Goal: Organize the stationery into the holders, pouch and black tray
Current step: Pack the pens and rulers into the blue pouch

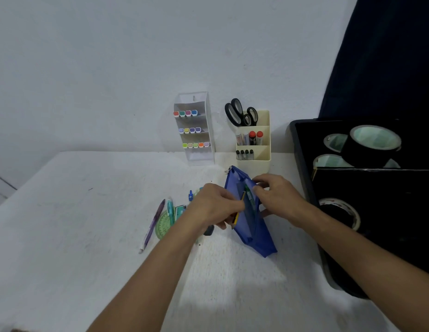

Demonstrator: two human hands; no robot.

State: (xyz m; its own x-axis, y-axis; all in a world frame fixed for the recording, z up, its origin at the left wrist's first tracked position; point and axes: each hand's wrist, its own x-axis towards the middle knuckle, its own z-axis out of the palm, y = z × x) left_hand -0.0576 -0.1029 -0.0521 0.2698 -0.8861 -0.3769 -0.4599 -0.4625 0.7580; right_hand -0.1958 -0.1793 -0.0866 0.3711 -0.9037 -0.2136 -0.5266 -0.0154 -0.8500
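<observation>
**Mesh, plastic and a scuffed matt top**

My counter (89,212) looks matt white, rough and speckled with scuff marks. The blue pouch (254,226) is see-through mesh cloth with a small shiny metal zip pull (228,169). The marker rack (196,130) is glossy clear-and-white plastic; the cream holder (261,149) is smooth, duller plastic. The black tray (302,149) is matt, the tape roll (371,147) faintly sheeny. The scissor handles (237,111) gleam black.

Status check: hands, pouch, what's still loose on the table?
Right hand holds blue pouch open. Left hand slides yellow pencil in. Purple pen, green protractor still loose left of pouch.
</observation>
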